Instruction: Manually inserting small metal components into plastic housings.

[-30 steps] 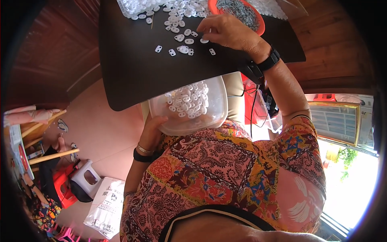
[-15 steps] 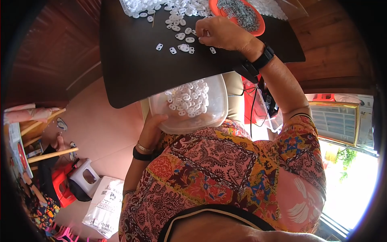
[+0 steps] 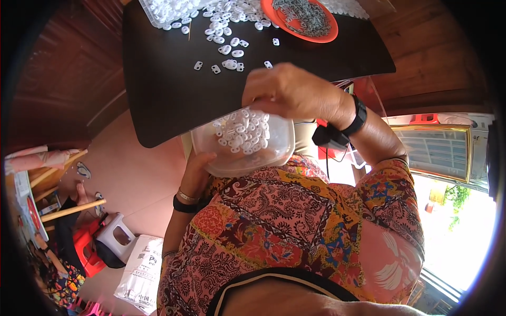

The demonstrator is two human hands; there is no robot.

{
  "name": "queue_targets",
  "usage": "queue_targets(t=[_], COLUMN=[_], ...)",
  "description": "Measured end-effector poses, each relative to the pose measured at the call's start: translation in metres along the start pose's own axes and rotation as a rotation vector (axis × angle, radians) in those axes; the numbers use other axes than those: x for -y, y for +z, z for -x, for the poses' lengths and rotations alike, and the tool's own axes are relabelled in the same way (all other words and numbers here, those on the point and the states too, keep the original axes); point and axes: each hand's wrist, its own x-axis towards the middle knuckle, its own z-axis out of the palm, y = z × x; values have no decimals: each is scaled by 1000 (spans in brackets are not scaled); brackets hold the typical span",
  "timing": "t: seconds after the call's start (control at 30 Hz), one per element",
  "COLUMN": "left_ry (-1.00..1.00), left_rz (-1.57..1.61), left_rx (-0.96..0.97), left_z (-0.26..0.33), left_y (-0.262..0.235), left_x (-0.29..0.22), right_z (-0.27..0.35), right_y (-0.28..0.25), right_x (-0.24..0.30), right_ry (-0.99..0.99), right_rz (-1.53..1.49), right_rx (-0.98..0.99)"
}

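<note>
My left hand [image 3: 197, 169] grips the near left rim of a translucent plastic tub [image 3: 284, 145], tilted below the table's near edge. Inside it lies a heap of small white oval two-hole plastic pieces [image 3: 242, 130]. My right hand [image 3: 282, 92] hangs over the table edge and the tub's far side, slightly blurred. Its fingers are curled together, and whatever they hold is hidden. Beyond it, loose white pieces [image 3: 230, 64] lie on the dark table [image 3: 168, 89], some single and some clustered.
An orange-red dish [image 3: 329, 34] of small grey metal parts stands at the table's far right. A clear tray [image 3: 153, 16] of white pieces is far left. Lower left are a grey stool [image 3: 117, 237], a red stool [image 3: 87, 255], a white sack [image 3: 139, 274] and another person's arm [image 3: 52, 258].
My right hand has come back from beside the loose pieces toward me, now above the tub's far side. My left hand keeps its grip on the tub. The view has shifted slightly.
</note>
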Motion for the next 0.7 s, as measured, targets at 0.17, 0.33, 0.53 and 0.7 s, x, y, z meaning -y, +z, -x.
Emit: queue_targets(t=[0.17, 0.33, 0.53, 0.7], left_ry=[46, 43, 43, 49], left_rz=[-15, -5, 9, 29], left_rx=[-2, -12, -2, -1], left_z=[2, 4, 8, 5], left_y=[5, 5, 9, 3], left_x=[-3, -1, -3, 0], right_z=[-8, -31, -46, -44], right_y=[-32, -40, -27, -31], right_x=[-59, -111, -111, -111], right_ry=[142, 147, 258, 148], right_rz=[429, 694, 874, 728], right_rx=[-275, -226, -192, -243])
